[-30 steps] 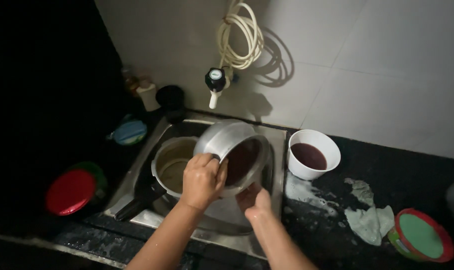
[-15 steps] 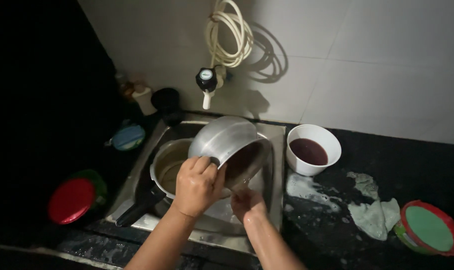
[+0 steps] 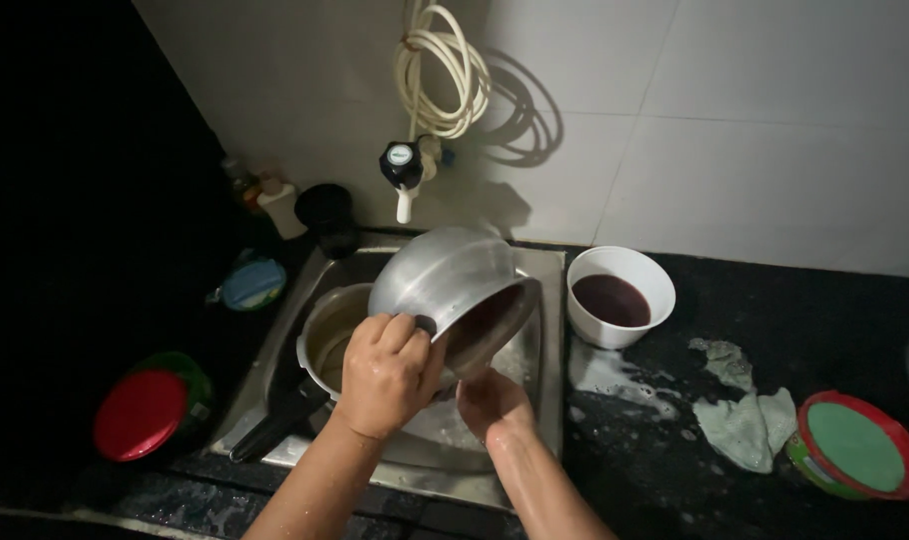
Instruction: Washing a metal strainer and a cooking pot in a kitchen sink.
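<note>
Left hand [image 3: 387, 372] grips the rim of a round-bodied metal pot [image 3: 445, 285], fingers curled over the edge, wet. Pot is held tilted above the steel sink [image 3: 540, 300], mouth facing down and toward the person.

Right hand [image 3: 492, 402] sits just under the pot's mouth, palm up, fingers reaching toward the inside. Whether it holds a scrubber or only touches the rim, I cannot tell; the interior is in shadow.

Below the pot, in the basin: a second pan with a long dark handle [image 3: 320, 345], holding cloudy water. Tap [image 3: 403, 170] on the tiled wall stands above, no stream visible.

On the dark counter, right: a white bowl of dark liquid [image 3: 621, 296] just beside the sink, a crumpled cloth [image 3: 745, 410], suds between them.

Judgement on technique: a wet rim calls for a firm left grip; keep the pot over the basin so runoff falls in, and well away from the white bowl to avoid knocking it.
</note>
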